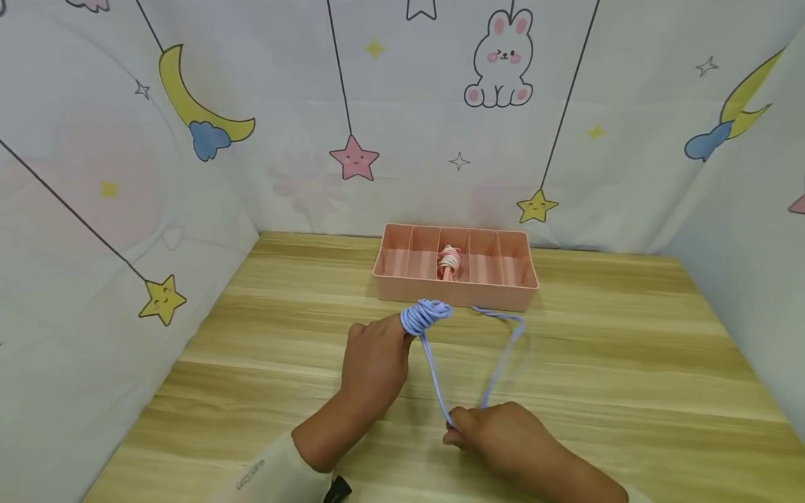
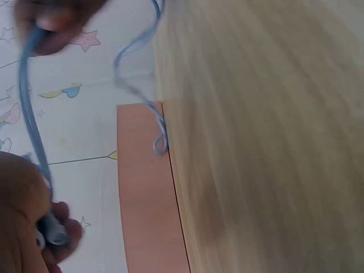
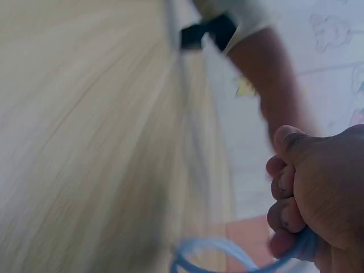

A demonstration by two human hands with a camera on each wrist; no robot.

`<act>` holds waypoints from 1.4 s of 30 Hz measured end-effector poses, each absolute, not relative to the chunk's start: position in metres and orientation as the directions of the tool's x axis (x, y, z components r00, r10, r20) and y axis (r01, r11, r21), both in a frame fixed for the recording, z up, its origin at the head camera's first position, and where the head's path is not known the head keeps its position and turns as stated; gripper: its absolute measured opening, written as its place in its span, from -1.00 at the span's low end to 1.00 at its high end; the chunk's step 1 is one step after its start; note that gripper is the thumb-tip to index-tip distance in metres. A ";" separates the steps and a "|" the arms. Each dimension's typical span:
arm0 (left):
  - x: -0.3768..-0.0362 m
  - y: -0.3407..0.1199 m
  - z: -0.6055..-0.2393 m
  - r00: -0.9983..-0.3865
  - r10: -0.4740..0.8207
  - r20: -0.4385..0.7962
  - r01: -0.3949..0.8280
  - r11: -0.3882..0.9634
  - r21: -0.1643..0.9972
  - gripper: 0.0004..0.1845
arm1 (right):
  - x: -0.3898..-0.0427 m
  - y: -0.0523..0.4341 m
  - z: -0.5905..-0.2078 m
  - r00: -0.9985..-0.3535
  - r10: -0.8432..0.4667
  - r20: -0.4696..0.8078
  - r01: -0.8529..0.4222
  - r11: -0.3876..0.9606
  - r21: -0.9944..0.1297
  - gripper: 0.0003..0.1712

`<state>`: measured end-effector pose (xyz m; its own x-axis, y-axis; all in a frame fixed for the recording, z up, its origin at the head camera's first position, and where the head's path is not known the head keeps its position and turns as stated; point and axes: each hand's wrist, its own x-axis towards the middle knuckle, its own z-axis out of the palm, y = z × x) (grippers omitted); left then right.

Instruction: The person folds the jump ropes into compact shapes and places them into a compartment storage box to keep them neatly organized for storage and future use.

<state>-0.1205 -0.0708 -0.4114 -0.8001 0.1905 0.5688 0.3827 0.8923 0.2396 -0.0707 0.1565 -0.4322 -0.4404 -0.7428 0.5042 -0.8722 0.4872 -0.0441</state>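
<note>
Cord, light blue and thin, is the thing both hands work on. From the head view, its wound part sits as a small bundle around the fingertips of the left hand, raised a little above the wooden table and just in front of the pink divided tray. From that bundle 1 strand runs down and toward the person to the right hand, which pinches it between thumb and curled fingers; a 2nd length loops out to the right of that strand and trails back toward the tray's front wall. So the taut stretch lies roughly fore-and-aft, bundle at the far end, pinch at the near end, with the left hand nearer the tray. A pink and white coil lies in the tray's middle compartment (the other 4 look bare).

In the left wrist view, the left hand's fingers curl round the blue turns at the lower left, and the strand climbs from there to the right hand's fingertips at the top edge. The loose tail ends in a small curl, touching or just beside the tray edge; I cannot tell which.

From the right wrist view, the right hand's knuckles are folded tight, the cord emerging below them in a blurred curve.
</note>
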 end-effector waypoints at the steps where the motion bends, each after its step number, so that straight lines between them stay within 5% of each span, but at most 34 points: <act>1: -0.121 -0.071 -0.415 -0.817 0.202 0.539 0.352 0.917 0.190 -0.85 | -0.066 0.153 -0.426 -0.450 -0.745 0.493 -0.874 0.481 -0.070 -0.56; 5: -0.121 -0.074 -0.426 -0.854 0.305 0.421 0.343 0.939 0.016 -0.74 | -0.056 0.149 -0.399 -0.503 -0.766 0.401 -0.858 0.497 -0.128 -0.62; 10: -0.118 -0.074 -0.429 -0.840 0.453 0.298 0.463 0.885 -0.041 -0.70 | -0.064 0.159 -0.369 -0.488 -0.766 0.419 -0.845 0.534 -0.009 -0.81; 14: -0.115 -0.074 -0.428 -0.807 0.541 0.239 0.547 0.836 -0.044 -0.73 | -0.078 0.171 -0.356 -0.474 -0.743 0.473 -0.817 0.572 0.080 -0.58; 18: -0.109 -0.072 -0.424 -0.705 0.664 0.249 0.661 0.743 -0.106 -0.73 | -0.094 0.180 -0.349 -0.485 -0.705 0.517 -0.757 0.634 0.154 -0.35; 25: -0.096 -0.067 -0.410 -0.436 0.825 0.359 0.850 0.508 -0.137 -0.76 | -0.122 0.191 -0.360 -0.487 -0.667 0.564 -0.732 0.664 0.154 -0.38; 31: -0.093 -0.065 -0.404 -0.357 0.778 0.517 0.906 0.423 -0.012 -0.85 | -0.133 0.190 -0.391 -0.537 -0.662 0.523 -0.780 0.625 -0.009 -0.51; 35: -0.095 -0.065 -0.404 -0.402 0.637 0.658 0.890 0.442 0.116 -0.88 | -0.126 0.182 -0.411 -0.583 -0.656 0.479 -0.786 0.605 -0.127 -0.88; 42: -0.104 -0.063 -0.407 -0.667 0.335 0.665 0.654 0.691 0.308 -0.90 | -0.092 0.155 -0.417 -0.684 -0.634 0.361 -0.726 0.638 -0.255 -0.82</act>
